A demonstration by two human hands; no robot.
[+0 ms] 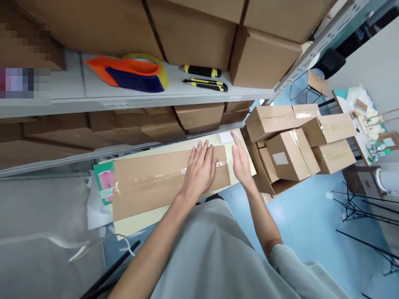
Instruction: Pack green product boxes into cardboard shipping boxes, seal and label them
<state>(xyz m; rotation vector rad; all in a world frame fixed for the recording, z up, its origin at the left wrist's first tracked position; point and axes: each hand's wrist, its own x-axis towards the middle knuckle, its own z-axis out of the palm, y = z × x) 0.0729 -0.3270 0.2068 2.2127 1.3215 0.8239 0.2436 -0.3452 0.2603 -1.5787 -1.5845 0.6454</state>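
A long cardboard box (149,182), its top seam closed with clear tape, lies on a pale yellow board (140,224). Flat on the box's top, near its right end, rests my left hand (199,170) with the fingers stretched out. Just past that end is my right hand (241,164), fingers straight and nothing held. Its fingertips reach the edge of a small white paper (225,137); whether they touch it I cannot tell. A green and pink packet (106,182) sticks out at the box's left end.
On the shelf (174,93) above lie two cutters (202,71) and a tape dispenser (134,72) in orange and blue. Cardboard boxes fill the shelves. Several taped boxes (293,153) are piled to the right, over the blue floor (289,228). A white strap (46,237) hangs at left.
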